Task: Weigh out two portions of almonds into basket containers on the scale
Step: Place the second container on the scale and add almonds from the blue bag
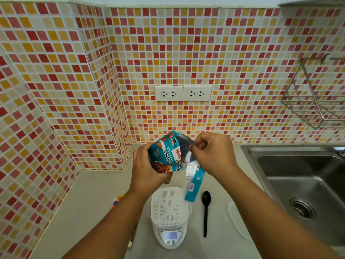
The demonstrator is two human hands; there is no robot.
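My left hand point(147, 169) grips the body of a teal bag of roasted almonds point(165, 153), held in the air above the counter. My right hand point(212, 152) pinches the bag's torn top edge, and a torn strip point(194, 182) of the bag hangs down from it. Below them a white slotted basket container point(169, 205) sits on a white digital scale point(170, 237) whose display is lit. The basket looks empty.
A black plastic spoon point(206, 212) lies right of the scale, and a white flat lid-like piece point(238, 219) lies beyond it. A steel sink point(306, 186) fills the right side. A wire rack point(315, 98) hangs on the tiled wall. Colourful items point(116, 200) lie partly hidden under my left forearm.
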